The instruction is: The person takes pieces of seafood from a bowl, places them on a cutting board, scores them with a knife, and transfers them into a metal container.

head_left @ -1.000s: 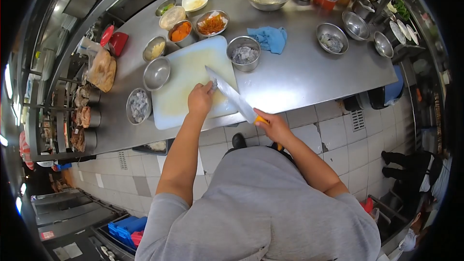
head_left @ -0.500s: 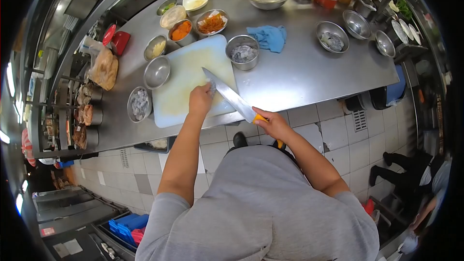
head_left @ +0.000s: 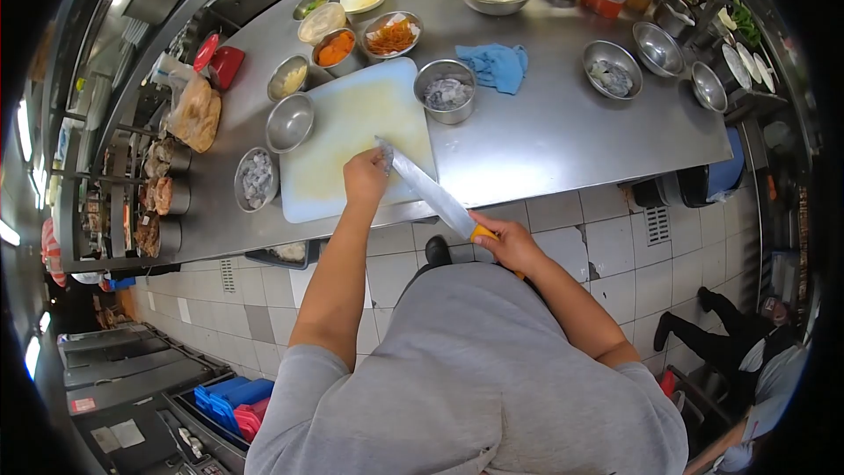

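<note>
Head cam: L hand (head_left: 364, 178) pinching grey shrimp (head_left: 385, 155), R hand (head_left: 512, 244) wrapped round long, shiny, yellow-handled knife (head_left: 429, 191).

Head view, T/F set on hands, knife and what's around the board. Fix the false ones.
1. The right hand grips the knife by its yellow handle. True.
2. The left hand also grips the handle. False: it is over the cutting board, holding a small greyish piece beside the blade.
3. The orange shreds are in a bowl beyond the cutting board. True.
4. The blue cloth lies on the cutting board. False: it lies on the metal table, right of the board.
</note>
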Demonstrator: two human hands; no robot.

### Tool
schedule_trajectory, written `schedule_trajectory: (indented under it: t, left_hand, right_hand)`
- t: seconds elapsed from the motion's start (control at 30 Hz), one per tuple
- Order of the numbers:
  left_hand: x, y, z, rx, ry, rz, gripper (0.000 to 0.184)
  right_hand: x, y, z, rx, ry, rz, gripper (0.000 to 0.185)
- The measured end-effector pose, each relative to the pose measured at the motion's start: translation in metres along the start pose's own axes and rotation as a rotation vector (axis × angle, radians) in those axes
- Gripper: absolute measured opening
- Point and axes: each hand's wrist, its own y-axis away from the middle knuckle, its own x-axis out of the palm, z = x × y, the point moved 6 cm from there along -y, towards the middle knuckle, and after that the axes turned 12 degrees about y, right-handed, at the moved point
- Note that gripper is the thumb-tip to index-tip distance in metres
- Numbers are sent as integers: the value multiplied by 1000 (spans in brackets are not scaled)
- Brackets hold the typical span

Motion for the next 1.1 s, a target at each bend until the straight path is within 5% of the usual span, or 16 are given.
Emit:
schedule_trajectory:
  t: [0.1, 0.53, 0.77, 1.1]
  left_hand:
    - [1, 1, 8, -9, 21, -47, 28]
    - [8, 7, 33, -223, 271, -131, 28]
    - [-6, 13, -18, -24, 25, -221, 43]
    - [-7, -16, 74, -282, 455, -59, 19]
  right_hand:
    - [-3, 3, -2, -167, 84, -83, 55]
    - [-9, 30, -28, -148, 11, 34, 56]
    - [-22, 54, -13, -301, 368, -157, 54]
    - [-33, 62, -9, -272, 436, -170, 54]
